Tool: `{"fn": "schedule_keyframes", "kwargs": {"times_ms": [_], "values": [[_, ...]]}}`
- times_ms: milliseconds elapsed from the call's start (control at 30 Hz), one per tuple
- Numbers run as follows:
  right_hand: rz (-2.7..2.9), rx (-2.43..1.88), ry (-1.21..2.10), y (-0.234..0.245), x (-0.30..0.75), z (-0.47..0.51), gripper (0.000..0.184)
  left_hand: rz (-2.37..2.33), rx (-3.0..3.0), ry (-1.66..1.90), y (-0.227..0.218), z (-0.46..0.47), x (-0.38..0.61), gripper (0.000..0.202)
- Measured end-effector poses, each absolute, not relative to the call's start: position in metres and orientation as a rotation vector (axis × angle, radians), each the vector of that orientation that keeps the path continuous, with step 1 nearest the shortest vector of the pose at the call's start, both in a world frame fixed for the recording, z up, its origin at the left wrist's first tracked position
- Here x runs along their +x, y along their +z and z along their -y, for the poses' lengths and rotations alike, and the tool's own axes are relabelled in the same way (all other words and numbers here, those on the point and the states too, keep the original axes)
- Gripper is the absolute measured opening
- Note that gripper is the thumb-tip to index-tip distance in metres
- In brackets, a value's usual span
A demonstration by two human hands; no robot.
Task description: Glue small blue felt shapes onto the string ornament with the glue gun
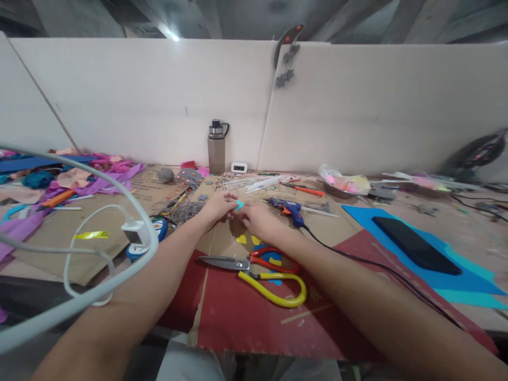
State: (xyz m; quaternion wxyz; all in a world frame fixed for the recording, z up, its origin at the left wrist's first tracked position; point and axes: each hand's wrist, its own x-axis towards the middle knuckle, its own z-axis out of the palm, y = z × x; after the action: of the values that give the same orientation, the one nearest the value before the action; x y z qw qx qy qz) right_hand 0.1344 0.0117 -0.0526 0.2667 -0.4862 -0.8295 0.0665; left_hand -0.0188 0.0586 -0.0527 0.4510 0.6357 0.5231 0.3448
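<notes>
My left hand [217, 208] and my right hand [257, 218] meet over the cardboard in the middle of the table. Between their fingertips is a small light-blue cut piece [239, 205], pinched from both sides. Its exact shape is too small to make out. Just below my right hand lie yellow cut pieces [241, 239] and blue cut pieces [274, 256]. Nearer to me rest scissors [228, 262] with one red and one yellow handle, partly over the blue pieces. A blue glue gun [292, 210] lies right of my right hand, its black cord running toward the front right.
A water bottle [216, 148] and a small white clock [238, 168] stand at the back. A black phone [416, 245] lies on blue sheets [363, 217] at right. Colourful scraps [75, 177] cover the left side. A white cable [146, 233] loops across the near left.
</notes>
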Motion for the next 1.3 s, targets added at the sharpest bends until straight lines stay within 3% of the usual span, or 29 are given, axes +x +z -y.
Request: {"fn": "schedule_keyframes", "kwargs": {"times_ms": [133,300,500,600,667,900,1000,1100,1200,1300], "values": [[2.117,-1.354,0.283,-0.044,0.144,-0.015,0.013,-1.372,1.751,0.807,-0.057,-0.063,-0.022,0.035],[1.381,-1.081,0.963,-0.024,0.165,-0.011,0.01,-1.45,2.133,0.973,-0.048,-0.064,-0.019,0.028],[1.021,-0.784,1.142,-0.014,0.177,-0.002,0.019,-0.868,2.081,0.836,-0.036,-0.038,-0.003,0.046],[0.958,-0.735,1.127,-0.009,0.186,-0.002,0.017,-0.773,1.902,0.596,-0.033,-0.026,-0.001,0.054],[0.916,-0.747,1.087,-0.004,0.195,-0.002,0.018,-0.807,1.937,0.561,-0.03,-0.025,-0.004,0.045],[0.842,-0.93,0.965,0.009,0.227,-0.003,0.014,-0.768,1.291,1.271,-0.014,-0.052,-0.026,0.029],[1.124,-1.201,1.037,0.007,0.228,-0.004,0.009,-0.66,1.185,1.446,-0.005,-0.053,-0.031,0.029],[1.589,-1.429,0.688,0.002,0.216,0.0,0.015,-0.667,1.367,1.412,0.0,-0.041,-0.027,0.026],[1.724,-1.321,0.211,-0.001,0.196,0.009,0.032,-0.853,1.755,1.247,0.004,-0.024,-0.017,0.028],[1.784,-1.075,0.409,-0.002,0.175,0.02,0.048,-0.951,2.117,1.097,0.008,-0.011,-0.009,0.026]]}}
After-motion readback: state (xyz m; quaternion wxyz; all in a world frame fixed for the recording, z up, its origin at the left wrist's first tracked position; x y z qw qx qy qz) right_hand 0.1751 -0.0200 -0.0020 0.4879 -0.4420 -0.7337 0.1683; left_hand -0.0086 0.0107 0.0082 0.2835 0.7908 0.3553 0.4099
